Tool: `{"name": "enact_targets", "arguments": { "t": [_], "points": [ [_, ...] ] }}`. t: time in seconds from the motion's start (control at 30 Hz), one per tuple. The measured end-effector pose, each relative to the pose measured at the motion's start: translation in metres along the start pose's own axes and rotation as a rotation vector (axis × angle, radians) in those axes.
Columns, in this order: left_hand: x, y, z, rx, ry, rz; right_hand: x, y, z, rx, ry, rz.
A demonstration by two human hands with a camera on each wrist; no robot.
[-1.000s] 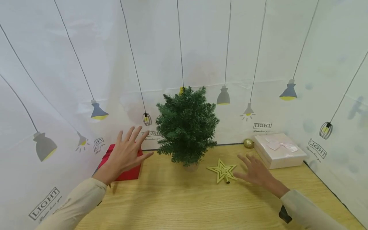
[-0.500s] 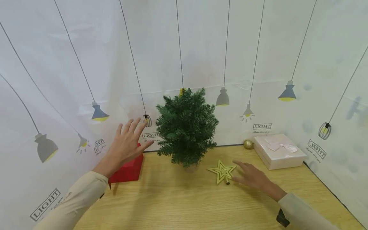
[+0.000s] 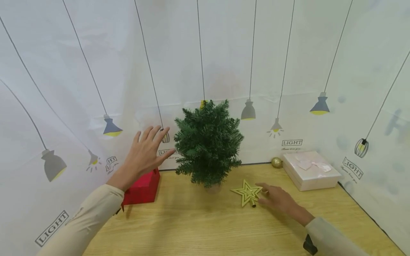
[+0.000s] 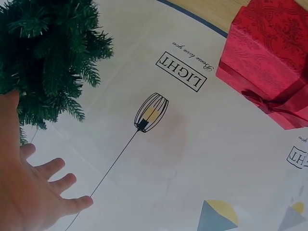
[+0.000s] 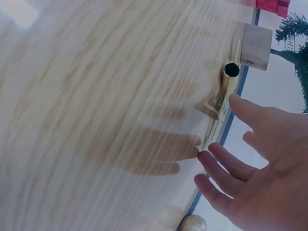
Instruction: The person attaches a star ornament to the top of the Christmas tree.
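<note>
A gold star tree topper point(image 3: 247, 193) lies flat on the wooden table, its short tube point(image 5: 231, 77) facing the near side. My right hand point(image 3: 283, 202) is low at the star's right point, thumb and fingers spread on either side of it. Whether the fingertips touch the star, I cannot tell. To the left of a small green Christmas tree point(image 3: 208, 142), my left hand point(image 3: 143, 156) hovers with fingers spread, holding nothing. Its thumb is near the branches point(image 4: 53, 53); contact is unclear. The tree stands upright on a wooden base point(image 5: 256, 46).
A red gift box point(image 3: 144, 186) sits behind my left forearm, partly hidden by it. At the back right stand a pale pink box point(image 3: 312, 170) with a bow and a gold ball point(image 3: 277, 163). A printed wall sheet point(image 3: 224, 64) borders the table point(image 3: 198, 231).
My right hand has moved leftward and down to the star, its fingers bending a little. The left hand has risen and drawn closer to the tree. The star stays where it was.
</note>
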State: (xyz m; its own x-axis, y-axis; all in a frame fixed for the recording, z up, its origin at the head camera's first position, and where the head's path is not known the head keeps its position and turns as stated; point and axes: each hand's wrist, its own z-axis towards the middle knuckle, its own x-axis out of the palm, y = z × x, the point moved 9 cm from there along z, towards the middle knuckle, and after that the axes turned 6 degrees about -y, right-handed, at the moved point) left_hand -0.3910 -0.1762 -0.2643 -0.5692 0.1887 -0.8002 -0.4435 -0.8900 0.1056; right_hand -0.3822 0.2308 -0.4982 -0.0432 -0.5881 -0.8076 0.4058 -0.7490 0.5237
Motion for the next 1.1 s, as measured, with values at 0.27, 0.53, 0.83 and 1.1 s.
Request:
{"name": "enact_targets", "arguments": {
  "t": [0.27,0.53,0.83,1.1],
  "points": [
    [-0.009,-0.004,0.007,0.015,-0.046,-0.111,0.004,-0.001,0.003,-0.025,-0.007,0.096],
    [-0.020,-0.012,0.024,-0.007,-0.077,-0.336,0.004,0.001,0.003,-0.038,-0.013,0.152],
    [-0.023,-0.019,0.051,-0.016,-0.078,-0.500,0.006,0.004,0.007,-0.064,-0.025,0.198],
    [-0.021,-0.019,0.067,-0.064,-0.069,-0.631,0.012,-0.015,0.008,0.130,0.000,0.246]
  ]
}}
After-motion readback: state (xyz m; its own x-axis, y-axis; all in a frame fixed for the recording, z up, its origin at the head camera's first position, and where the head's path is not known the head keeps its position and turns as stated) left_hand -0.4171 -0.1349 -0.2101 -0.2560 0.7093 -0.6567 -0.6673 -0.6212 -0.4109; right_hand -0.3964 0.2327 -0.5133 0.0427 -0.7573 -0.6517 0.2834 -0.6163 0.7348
